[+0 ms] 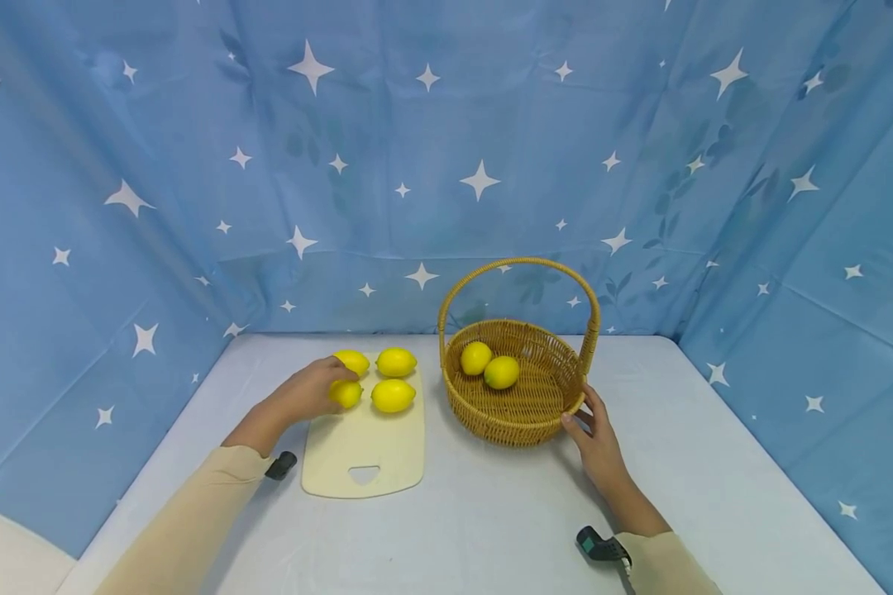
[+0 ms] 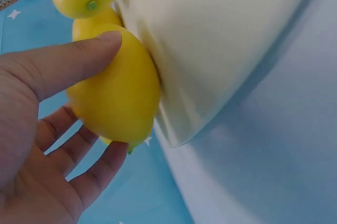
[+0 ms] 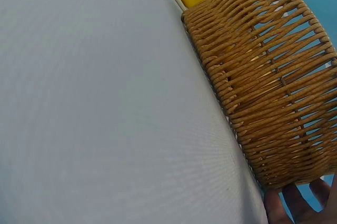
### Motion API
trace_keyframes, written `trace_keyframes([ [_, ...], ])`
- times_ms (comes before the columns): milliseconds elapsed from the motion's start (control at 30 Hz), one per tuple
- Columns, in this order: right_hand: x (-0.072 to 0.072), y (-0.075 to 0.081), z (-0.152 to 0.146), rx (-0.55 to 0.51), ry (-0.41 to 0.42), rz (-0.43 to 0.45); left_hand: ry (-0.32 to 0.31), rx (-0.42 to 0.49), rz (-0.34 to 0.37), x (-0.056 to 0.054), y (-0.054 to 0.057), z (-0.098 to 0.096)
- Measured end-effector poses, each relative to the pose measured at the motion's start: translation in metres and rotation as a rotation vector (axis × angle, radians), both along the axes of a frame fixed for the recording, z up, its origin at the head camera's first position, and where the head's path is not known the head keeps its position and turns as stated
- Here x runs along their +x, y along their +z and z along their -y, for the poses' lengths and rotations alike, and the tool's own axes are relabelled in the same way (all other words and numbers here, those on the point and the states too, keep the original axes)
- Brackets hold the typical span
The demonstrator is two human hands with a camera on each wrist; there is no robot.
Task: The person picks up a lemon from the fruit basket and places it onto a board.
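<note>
My left hand point(image 1: 311, 392) is at the left side of a cream cutting board point(image 1: 365, 450), on which several yellow lemons lie. It grips the near-left lemon point(image 2: 118, 90), thumb across one side and fingers curled round the other. Beside that fruit lie a back-left lemon point(image 1: 353, 361), a back-right lemon point(image 1: 396, 362) and a near-right lemon point(image 1: 393, 396). My right hand point(image 1: 601, 446) holds the right side of a brown wicker basket point(image 1: 500, 429), thumb at the rim and fingers along the outer wall. Two lemons point(image 1: 502, 373) rest inside the basket, toward its left.
A tall arched handle point(image 1: 519, 261) rises over the basket. The white-covered table point(image 1: 476, 521) runs back to a blue curtain point(image 1: 387, 165) with white stars, which also hangs along both sides. Each wrist carries a small dark camera point(image 1: 594, 543).
</note>
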State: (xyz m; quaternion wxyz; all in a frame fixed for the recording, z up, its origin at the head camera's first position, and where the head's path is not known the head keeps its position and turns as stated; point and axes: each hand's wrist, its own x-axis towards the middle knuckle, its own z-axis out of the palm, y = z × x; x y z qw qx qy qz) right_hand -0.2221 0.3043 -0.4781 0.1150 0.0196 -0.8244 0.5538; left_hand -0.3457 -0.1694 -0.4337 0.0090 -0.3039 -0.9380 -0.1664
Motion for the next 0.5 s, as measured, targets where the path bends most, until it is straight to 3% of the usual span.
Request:
trace_keyframes([
  [233, -0.011, -0.022, -0.009, 0.026, -0.016, -0.021, -0.011, 0.007, 0.010, 0.002, -0.003, -0.001],
  [500, -0.007, -0.013, -0.007, 0.013, -0.007, -0.007, 0.003, 0.000, 0.020, 0.003, 0.001, -0.001],
])
